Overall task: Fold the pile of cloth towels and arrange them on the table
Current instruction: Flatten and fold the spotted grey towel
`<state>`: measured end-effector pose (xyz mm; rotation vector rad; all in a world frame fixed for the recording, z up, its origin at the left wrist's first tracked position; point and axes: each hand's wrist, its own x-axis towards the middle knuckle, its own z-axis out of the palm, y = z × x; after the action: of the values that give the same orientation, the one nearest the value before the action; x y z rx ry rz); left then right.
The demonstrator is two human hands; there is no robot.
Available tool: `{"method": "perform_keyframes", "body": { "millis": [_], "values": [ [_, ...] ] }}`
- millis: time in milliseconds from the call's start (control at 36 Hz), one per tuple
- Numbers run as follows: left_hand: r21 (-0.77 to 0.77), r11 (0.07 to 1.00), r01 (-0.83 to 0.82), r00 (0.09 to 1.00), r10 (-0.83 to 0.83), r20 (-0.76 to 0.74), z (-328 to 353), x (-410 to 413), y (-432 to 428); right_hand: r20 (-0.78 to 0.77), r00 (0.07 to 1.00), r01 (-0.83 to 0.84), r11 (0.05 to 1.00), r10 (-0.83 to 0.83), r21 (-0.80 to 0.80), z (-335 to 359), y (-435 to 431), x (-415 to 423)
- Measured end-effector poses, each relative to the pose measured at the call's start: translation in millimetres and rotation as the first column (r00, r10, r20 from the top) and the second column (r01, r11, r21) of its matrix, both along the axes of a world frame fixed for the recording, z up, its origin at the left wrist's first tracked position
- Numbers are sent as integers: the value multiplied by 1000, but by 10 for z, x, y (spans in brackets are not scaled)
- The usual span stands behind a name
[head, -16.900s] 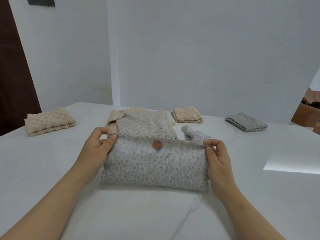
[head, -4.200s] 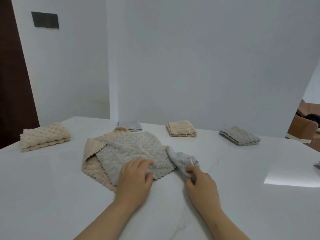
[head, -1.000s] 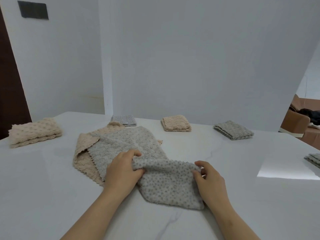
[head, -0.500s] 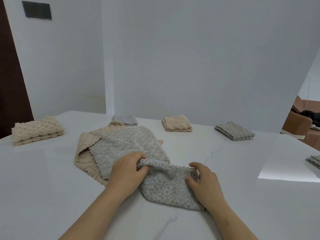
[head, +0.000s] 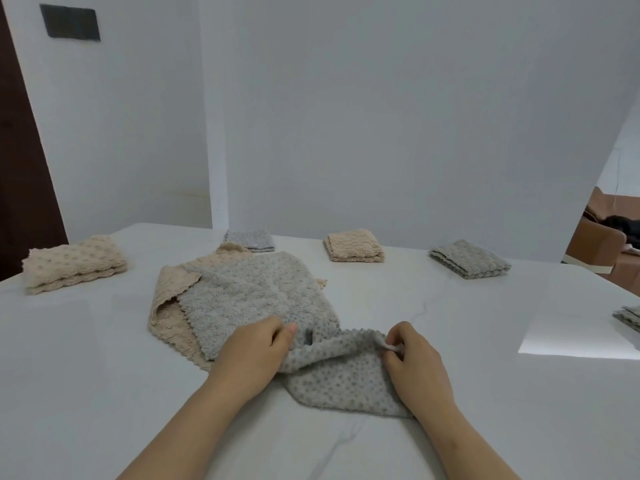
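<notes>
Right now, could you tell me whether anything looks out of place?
Only the beige towel: it lies rumpled under the fluffy grey towel, its left edge flopped over. The left hand and right hand pinch the dotted grey towel.

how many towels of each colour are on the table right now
grey towels: 5, one held, one loose, three folded
beige towels: 3, one loose, two folded
total: 8
</notes>
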<state>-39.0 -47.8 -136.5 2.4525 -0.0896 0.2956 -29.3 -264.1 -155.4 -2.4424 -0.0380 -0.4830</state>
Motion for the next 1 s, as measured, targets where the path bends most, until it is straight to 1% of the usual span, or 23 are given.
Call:
{"method": "perform_keyframes", "body": {
  "millis": [56,139,167,278,333,361,389,444,472,500,528,583,639,694,750,778,806,833,861,889,917,944,1000],
  "values": [
    [66,998,-18,999,16,27,-4,-18,-6,1,1000,-4,1000,4,19,-14,-2,3],
    [279,960,11,999,1,-41,-80,22,0,12,1000,-6,999,5,46,-24,-2,-5],
    [301,954,12,998,8,-64,-96,45,4,16,1000,-9,999,8,49,-25,-2,-9],
    [241,970,-13,997,30,-67,-99,95,-27,55,998,-20,996,15,84,-4,19,-23],
    [171,983,-61,997,69,-37,-104,117,-48,102,995,-21,983,3,183,37,34,-36],
    [98,992,-82,996,84,-15,-100,121,-53,110,994,-39,957,8,286,78,44,-52],
    [5,996,-91,996,91,0,-90,120,-51,105,994,-74,907,34,414,129,50,-74],
    [-199,977,-83,995,93,40,-72,123,-37,99,981,-189,738,164,648,245,47,-123],
    [-293,953,-78,995,95,44,-59,119,-30,100,963,-245,654,252,716,297,26,-146],
    [-368,927,-78,994,100,42,-45,109,-27,87,937,-285,599,337,748,344,-3,-174],
    [-416,905,-82,993,110,43,-34,99,-22,59,907,-312,572,416,759,386,-33,-203],
    [-439,894,-88,990,126,57,-32,90,-5,-22,827,-364,565,561,740,455,-84,-258],
    [-391,916,-94,988,133,73,-30,83,6,-116,735,-430,592,668,681,501,-98,-309],
    [-363,927,-93,990,124,63,-19,59,-8,-240,651,-483,637,720,601,516,-70,-366],
    [-352,932,-88,993,109,38,-5,39,-23,-313,606,-440,636,731,634,511,-22,-407],
    [-352,932,-83,995,99,29,0,29,-27,-312,656,-386,660,688,644,509,9,-407],
    [-354,932,-76,996,91,24,6,23,-26,-284,754,-331,716,592,615,496,29,-392],
    [-364,929,-71,996,86,25,8,21,-20,-230,868,-257,795,439,549,464,30,-360],
    [-381,922,-65,996,82,28,11,19,-14,-153,955,-156,871,253,466,420,18,-316],
    [-397,916,-60,996,79,30,19,12,-14,-76,993,-54,929,88,366,395,11,-285],
    [-404,913,-59,997,77,28,31,3,-19,-30,999,21,967,-13,253,356,-3,-261],
    [-396,916,-64,997,79,21,42,-5,-25,-39,998,63,988,-59,138,318,-13,-247],
    [-355,932,-79,996,84,-3,44,-7,-28,-148,986,70,994,-81,-79,219,-30,-214]
  ]
}}
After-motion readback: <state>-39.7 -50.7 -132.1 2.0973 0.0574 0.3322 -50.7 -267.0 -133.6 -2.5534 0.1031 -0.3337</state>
